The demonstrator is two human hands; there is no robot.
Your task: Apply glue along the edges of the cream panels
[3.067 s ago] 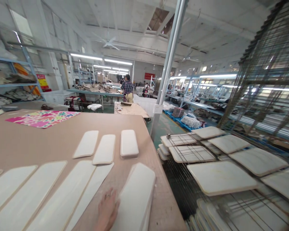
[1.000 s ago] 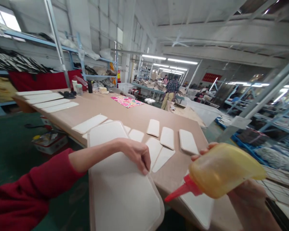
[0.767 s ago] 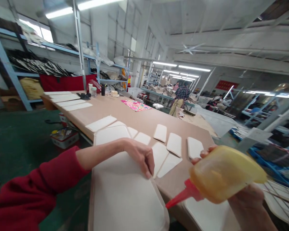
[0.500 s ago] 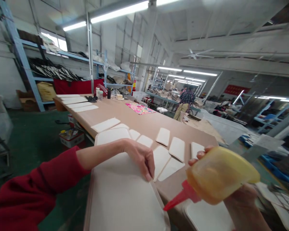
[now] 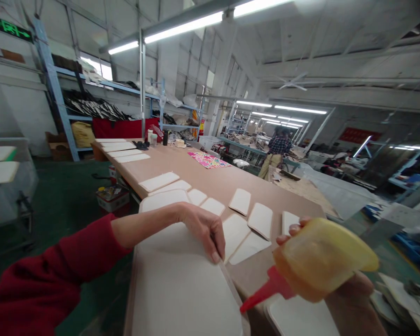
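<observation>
Containing amber liquid, a squeeze bottle (image 5: 322,259) tips at near right, the right hand (image 5: 352,294) wrapped around it. The left hand (image 5: 203,228) is clamped on the right edge of a white panel (image 5: 182,284) running near to far. The bottle's long axis slants right to left, its red nozzle (image 5: 266,290) pointing down at that edge.

The near panel (image 5: 185,289) lies left of the squeeze bottle (image 5: 322,261).
</observation>
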